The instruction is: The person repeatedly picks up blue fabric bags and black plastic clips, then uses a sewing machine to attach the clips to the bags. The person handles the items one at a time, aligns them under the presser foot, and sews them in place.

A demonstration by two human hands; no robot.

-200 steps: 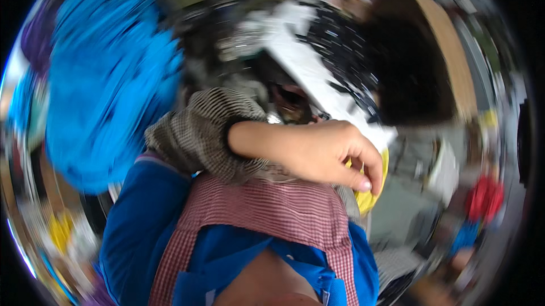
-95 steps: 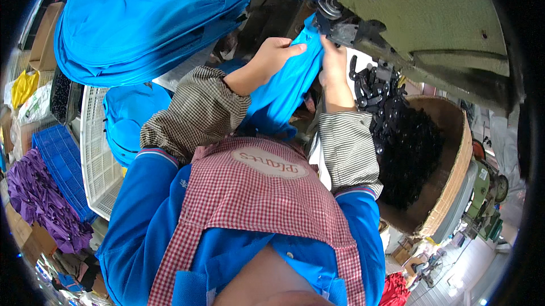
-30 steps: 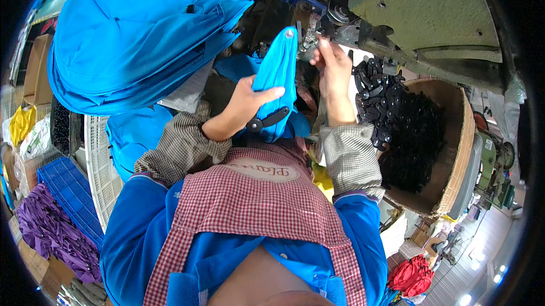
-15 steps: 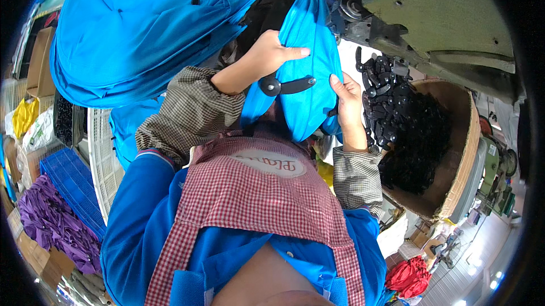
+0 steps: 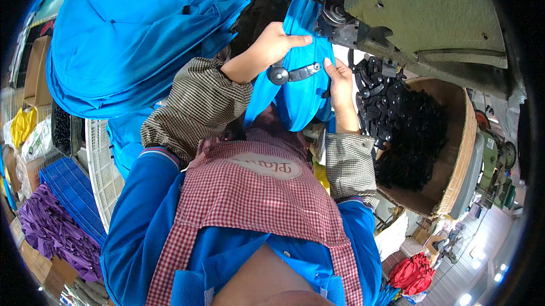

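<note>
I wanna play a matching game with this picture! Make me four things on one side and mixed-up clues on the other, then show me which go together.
Things:
1. Left hand
2. Cardboard box
3. Purple cloth pile
4. Big machine part

Clues:
A. Dull green, at the upper right
B. Has lots of black pieces in it
C. Gripping folded blue cloth
D. On the far left, next to a blue crate

Right pairs: 1-C, 2-B, 3-D, 4-A.
</note>
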